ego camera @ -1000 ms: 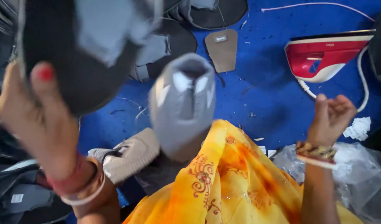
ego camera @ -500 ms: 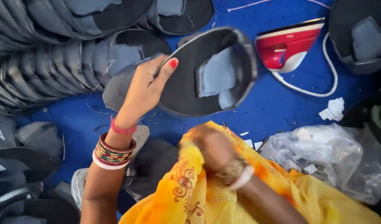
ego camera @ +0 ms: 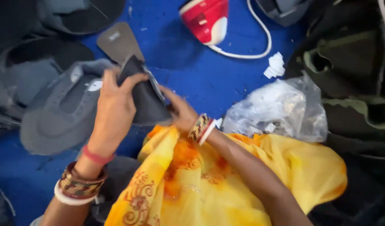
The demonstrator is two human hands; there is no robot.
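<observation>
Surface: blue bench point(ego camera: 192, 79) seen from above, scattered with thread bits and paper scraps; a yellow patterned cloth point(ego camera: 209, 184) covers the lap at the near edge.
Thing in hand: dark grey fabric piece point(ego camera: 144, 98), folded over itself, held up above the bench just inside the near edge, left of middle.
Left hand point(ego camera: 115, 111): fingers wrapped over the top of the fold, thumb behind; closed on the fabric piece.
Right hand point(ego camera: 180, 111): pinching the lower right edge of the same piece; closed on it, though the fingertips are partly hidden behind the cloth.
Handling, judged: light and soft, bends easily under the fingers, yet has some body, as it keeps a curved fold. Not fragile. Surface looks matte, unlikely to slip.
Where to hold, judged: along the edges, one hand at each end of the fold, as now; a grip at the middle would let the ends droop.
Left edge: light grey shoe upper point(ego camera: 62, 109) lying flat, darker pieces stacked beyond it.
Far edge: red and white iron point(ego camera: 205, 19) with white cord point(ego camera: 259, 46).
Right side: crumpled clear plastic bag point(ego camera: 280, 109), dark and olive fabric point(ego camera: 351, 79) past it.
</observation>
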